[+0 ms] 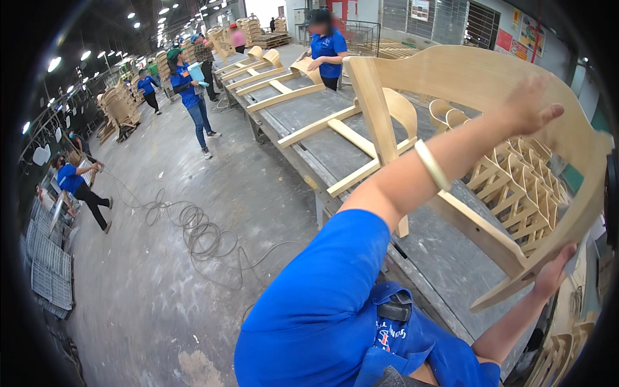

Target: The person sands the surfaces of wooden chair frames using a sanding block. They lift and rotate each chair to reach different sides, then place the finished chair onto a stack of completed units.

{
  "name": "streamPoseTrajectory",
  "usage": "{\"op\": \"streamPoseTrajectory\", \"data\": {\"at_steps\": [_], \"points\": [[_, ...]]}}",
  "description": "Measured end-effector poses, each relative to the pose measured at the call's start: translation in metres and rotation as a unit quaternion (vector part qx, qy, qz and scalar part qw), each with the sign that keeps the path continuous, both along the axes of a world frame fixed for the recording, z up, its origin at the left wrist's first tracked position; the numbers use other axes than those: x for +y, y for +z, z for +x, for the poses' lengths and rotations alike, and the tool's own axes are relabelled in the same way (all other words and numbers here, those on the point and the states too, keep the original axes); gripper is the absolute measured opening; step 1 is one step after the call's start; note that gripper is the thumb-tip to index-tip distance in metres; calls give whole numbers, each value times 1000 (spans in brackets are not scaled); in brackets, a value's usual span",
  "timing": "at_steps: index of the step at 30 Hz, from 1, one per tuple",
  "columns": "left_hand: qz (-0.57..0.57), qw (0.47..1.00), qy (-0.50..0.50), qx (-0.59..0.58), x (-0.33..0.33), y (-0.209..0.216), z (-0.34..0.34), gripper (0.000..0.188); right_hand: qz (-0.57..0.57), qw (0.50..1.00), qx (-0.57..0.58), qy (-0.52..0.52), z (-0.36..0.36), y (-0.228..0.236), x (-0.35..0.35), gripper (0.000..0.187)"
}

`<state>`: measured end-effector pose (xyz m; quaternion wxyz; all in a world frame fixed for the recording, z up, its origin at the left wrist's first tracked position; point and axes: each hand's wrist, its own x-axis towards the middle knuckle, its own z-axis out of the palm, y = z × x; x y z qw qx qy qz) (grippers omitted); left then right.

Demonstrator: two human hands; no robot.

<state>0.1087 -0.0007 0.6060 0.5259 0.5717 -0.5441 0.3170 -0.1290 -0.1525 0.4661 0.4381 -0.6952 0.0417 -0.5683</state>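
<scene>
A pale wooden chair frame with a broad curved back stands on the long grey workbench in front of me. My left arm, with a pale bracelet on it, reaches across the frame. Against the inner face of the curved back lies my left hand, blurred, its thumb stretched away from the fingers. Lower down on the right, my right hand is closed at the outer edge of the curved armrest. Something thin and greyish shows by its fingers, too small to name.
More chair frames line the bench ahead, where a co-worker in blue handles one. Stacked curved wooden parts fill the area beyond the bench. A loose cable coils on the floor at left; several people stand farther off.
</scene>
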Motion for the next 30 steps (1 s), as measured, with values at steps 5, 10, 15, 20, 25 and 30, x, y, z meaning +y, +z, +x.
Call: {"op": "streamPoseTrajectory", "data": {"at_steps": [5,10,15,20,25,30], "points": [[-121,918,-342,159,43,-17,-83,89,-34,995,-19,86,68,48,71,48],[-286,943,-142,97,56,-1,-77,88,-131,981,-10,145,88,81,146,46],[-236,959,-151,33,87,1,-42,62,-77,989,97,86,88,83,137,52],[-251,919,-260,157,104,12,-17,60,6,994,107,25,54,30,38,63],[-195,922,-239,236,126,13,17,29,18,960,274,-46,6,-81,1,54],[-146,888,-356,250,136,18,45,38,47,946,315,59,-18,-148,33,54]]}}
